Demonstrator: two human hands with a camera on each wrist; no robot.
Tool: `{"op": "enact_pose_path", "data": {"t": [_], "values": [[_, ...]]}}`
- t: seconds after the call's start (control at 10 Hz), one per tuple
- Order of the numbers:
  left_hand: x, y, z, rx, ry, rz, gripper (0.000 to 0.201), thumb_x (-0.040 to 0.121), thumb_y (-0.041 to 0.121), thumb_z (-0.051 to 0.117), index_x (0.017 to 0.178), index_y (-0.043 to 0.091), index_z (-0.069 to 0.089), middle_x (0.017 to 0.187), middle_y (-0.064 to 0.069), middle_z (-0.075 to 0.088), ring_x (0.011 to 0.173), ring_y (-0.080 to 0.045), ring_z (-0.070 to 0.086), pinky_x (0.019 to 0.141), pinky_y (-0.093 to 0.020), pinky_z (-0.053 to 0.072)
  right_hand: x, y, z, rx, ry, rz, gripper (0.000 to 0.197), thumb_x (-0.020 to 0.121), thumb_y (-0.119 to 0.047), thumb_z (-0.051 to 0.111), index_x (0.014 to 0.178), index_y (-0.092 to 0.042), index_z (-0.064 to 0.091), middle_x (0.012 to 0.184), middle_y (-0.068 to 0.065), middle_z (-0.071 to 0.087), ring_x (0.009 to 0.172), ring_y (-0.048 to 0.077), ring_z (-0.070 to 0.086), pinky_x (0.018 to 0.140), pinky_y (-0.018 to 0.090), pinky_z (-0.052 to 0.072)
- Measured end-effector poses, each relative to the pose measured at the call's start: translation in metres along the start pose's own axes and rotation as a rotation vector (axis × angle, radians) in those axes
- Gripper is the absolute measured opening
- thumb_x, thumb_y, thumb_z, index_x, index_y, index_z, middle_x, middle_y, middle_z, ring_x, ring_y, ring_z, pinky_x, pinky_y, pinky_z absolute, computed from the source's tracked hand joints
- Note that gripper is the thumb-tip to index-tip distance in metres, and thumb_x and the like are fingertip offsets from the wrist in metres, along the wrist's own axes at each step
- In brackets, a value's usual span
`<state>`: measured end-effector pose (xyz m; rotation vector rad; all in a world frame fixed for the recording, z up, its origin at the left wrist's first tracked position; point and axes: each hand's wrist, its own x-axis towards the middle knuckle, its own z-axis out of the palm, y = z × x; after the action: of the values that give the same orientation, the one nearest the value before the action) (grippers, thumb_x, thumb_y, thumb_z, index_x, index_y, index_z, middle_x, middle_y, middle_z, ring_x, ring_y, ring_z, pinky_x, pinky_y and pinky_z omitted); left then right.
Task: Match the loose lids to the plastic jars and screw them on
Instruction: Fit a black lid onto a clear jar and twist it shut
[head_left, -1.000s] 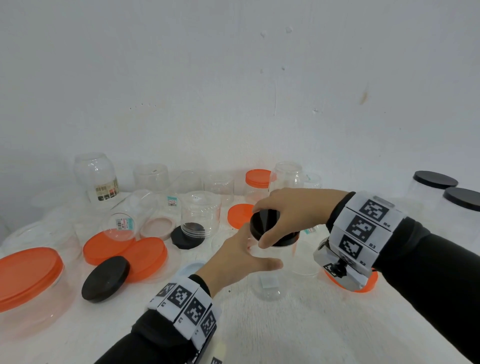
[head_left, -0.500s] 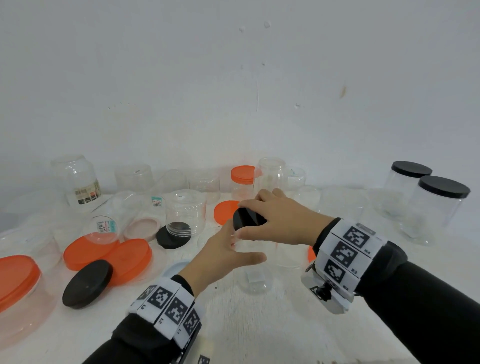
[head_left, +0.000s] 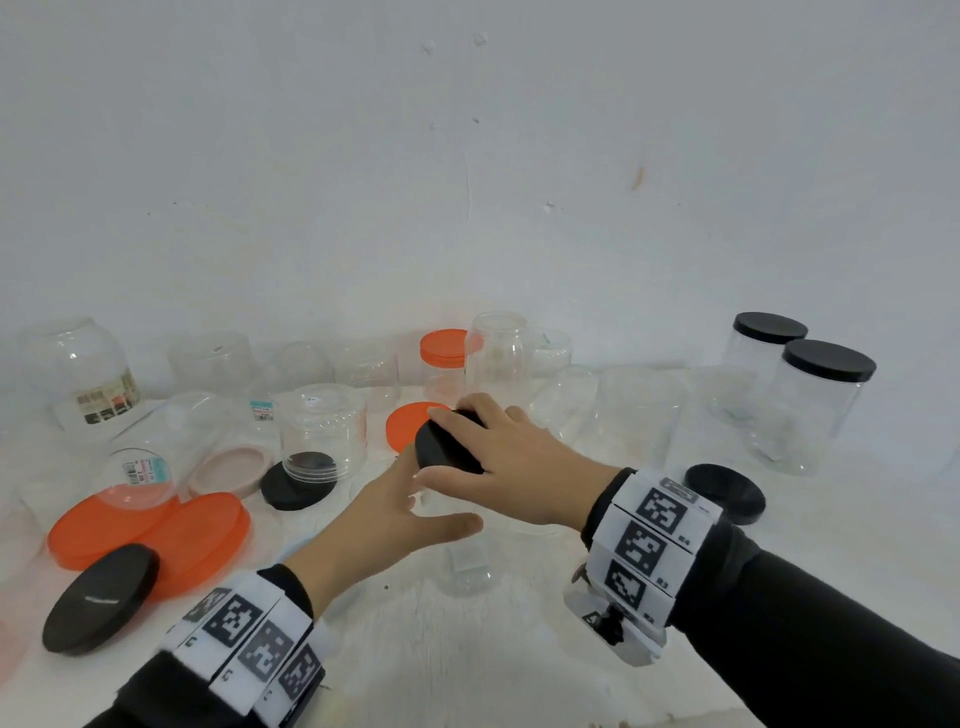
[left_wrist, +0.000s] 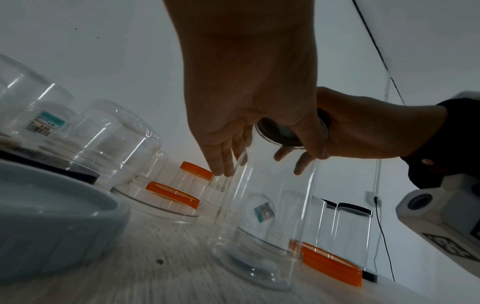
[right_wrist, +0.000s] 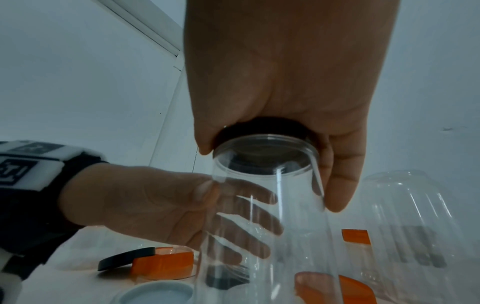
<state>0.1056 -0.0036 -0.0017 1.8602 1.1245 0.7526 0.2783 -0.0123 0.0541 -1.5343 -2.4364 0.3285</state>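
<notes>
A tall clear jar (head_left: 467, 571) stands upright on the white table in the middle. My left hand (head_left: 415, 509) wraps its upper part, thumb in front and fingers behind, as the right wrist view shows through the jar (right_wrist: 272, 226). A black lid (head_left: 441, 447) sits on the jar's mouth. My right hand (head_left: 483, 447) grips that lid from above, fingers and thumb curled round its rim. In the left wrist view the lid (left_wrist: 280, 133) shows between both hands, above the jar (left_wrist: 265, 226).
Several upturned clear jars line the wall. Orange lids (head_left: 150, 530) and a black lid (head_left: 98, 597) lie at the left, with a pink lid (head_left: 228, 470) behind them. Two black-lidded jars (head_left: 805, 395) stand at the right, another black lid (head_left: 724, 493) near my right wrist.
My right hand has twisted on the black lid, its wrist swinging round toward me. The left hand has kept its hold on the jar.
</notes>
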Motion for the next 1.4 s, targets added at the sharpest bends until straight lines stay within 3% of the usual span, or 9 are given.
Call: {"op": "enact_pose_path", "data": {"t": [0.2, 0.6, 0.8, 0.9, 1.0, 1.1, 1.2, 1.3, 1.4], "values": [[-0.005, -0.027, -0.021, 0.364, -0.121, -0.167, 0.078, 0.074, 0.058, 0.073, 0.140, 0.044, 0.035, 0.141, 0.026, 0.039, 0.130, 0.004, 0.037, 0.107, -0.020, 0.030, -0.024, 0.022, -0.028, 0.167, 0.024, -0.031, 0.067, 0.083, -0.065, 0.056, 0.141, -0.038, 0.037, 0.129, -0.016, 0.038, 0.113, 0.007, 0.046, 0.096, 0.025, 0.041], [-0.008, -0.080, -0.052, 0.724, -0.247, -0.236, 0.072, 0.068, 0.074, 0.062, 0.125, 0.051, 0.025, 0.138, 0.027, 0.012, 0.131, 0.007, 0.024, 0.105, -0.007, 0.017, -0.064, 0.142, -0.165, 0.217, 0.998, 0.154, 0.049, 0.077, -0.055, 0.065, 0.120, -0.040, 0.049, 0.116, -0.019, 0.045, 0.088, -0.027, 0.041, 0.062, -0.006, 0.035], [-0.001, -0.094, -0.057, 0.754, -0.294, -0.258, 0.087, 0.041, 0.090, 0.039, 0.119, 0.057, 0.018, 0.140, 0.030, -0.004, 0.134, 0.005, 0.027, 0.109, -0.013, 0.026, -0.030, 0.237, -0.154, 0.015, 0.773, 0.454, 0.066, 0.080, -0.043, 0.073, 0.131, -0.019, 0.041, 0.138, 0.005, 0.036, 0.116, 0.029, 0.046, 0.079, 0.034, 0.049], [0.004, -0.085, -0.055, 0.759, -0.389, -0.315, 0.080, 0.034, 0.098, 0.041, 0.109, 0.083, 0.016, 0.144, 0.037, -0.005, 0.135, 0.005, 0.026, 0.109, -0.011, 0.024, -0.009, 0.269, -0.137, -0.015, 0.595, 0.511, 0.065, 0.079, -0.043, 0.073, 0.129, -0.018, 0.040, 0.138, 0.004, 0.036, 0.119, 0.033, 0.042, 0.091, 0.046, 0.041], [0.004, -0.085, -0.054, 0.692, -0.364, -0.319, 0.103, 0.036, 0.093, 0.048, 0.061, 0.065, -0.048, 0.097, 0.053, -0.053, 0.134, 0.002, 0.026, 0.109, -0.009, 0.019, 0.012, 0.286, -0.125, -0.053, 0.496, 0.522, 0.065, 0.080, -0.040, 0.074, 0.128, -0.013, 0.041, 0.137, 0.006, 0.038, 0.117, 0.034, 0.041, 0.084, 0.037, 0.033], [0.005, -0.095, -0.054, 0.643, -0.303, -0.301, 0.102, 0.048, 0.081, 0.046, 0.065, 0.060, -0.052, 0.089, 0.026, -0.067, 0.136, 0.003, 0.026, 0.110, -0.010, 0.022, 0.028, 0.296, -0.118, -0.060, 0.415, 0.532, 0.065, 0.080, -0.038, 0.075, 0.128, -0.010, 0.040, 0.135, 0.009, 0.039, 0.116, 0.035, 0.041, 0.084, 0.036, 0.034], [0.007, -0.100, -0.054, 0.619, -0.345, -0.295, 0.103, 0.048, 0.082, 0.047, 0.079, 0.065, -0.049, 0.095, 0.031, -0.064, 0.135, 0.004, 0.025, 0.109, -0.011, 0.024, 0.039, 0.302, -0.115, -0.057, 0.369, 0.563, 0.063, 0.082, -0.040, 0.073, 0.127, -0.010, 0.040, 0.133, 0.011, 0.041, 0.115, 0.036, 0.043, 0.087, 0.038, 0.037], [0.007, -0.109, -0.053, 0.600, -0.340, -0.296, 0.103, 0.051, 0.080, 0.051, 0.084, 0.068, -0.046, 0.138, 0.054, -0.014, 0.137, 0.005, 0.024, 0.109, -0.011, 0.024, 0.046, 0.304, -0.112, -0.071, 0.336, 0.583, 0.063, 0.084, -0.043, 0.070, 0.127, -0.009, 0.039, 0.133, 0.012, 0.041, 0.114, 0.038, 0.045, 0.088, 0.041, 0.039], [0.005, -0.121, -0.055, 0.585, -0.268, -0.284, 0.098, 0.049, 0.079, 0.059, 0.095, 0.083, -0.027, 0.125, 0.053, -0.036, 0.132, 0.008, 0.032, 0.108, -0.014, 0.027, 0.051, 0.304, -0.110, -0.097, 0.328, 0.589, 0.061, 0.086, -0.044, 0.066, 0.129, -0.009, 0.039, 0.134, 0.012, 0.041, 0.115, 0.039, 0.044, 0.084, 0.040, 0.037]]}}
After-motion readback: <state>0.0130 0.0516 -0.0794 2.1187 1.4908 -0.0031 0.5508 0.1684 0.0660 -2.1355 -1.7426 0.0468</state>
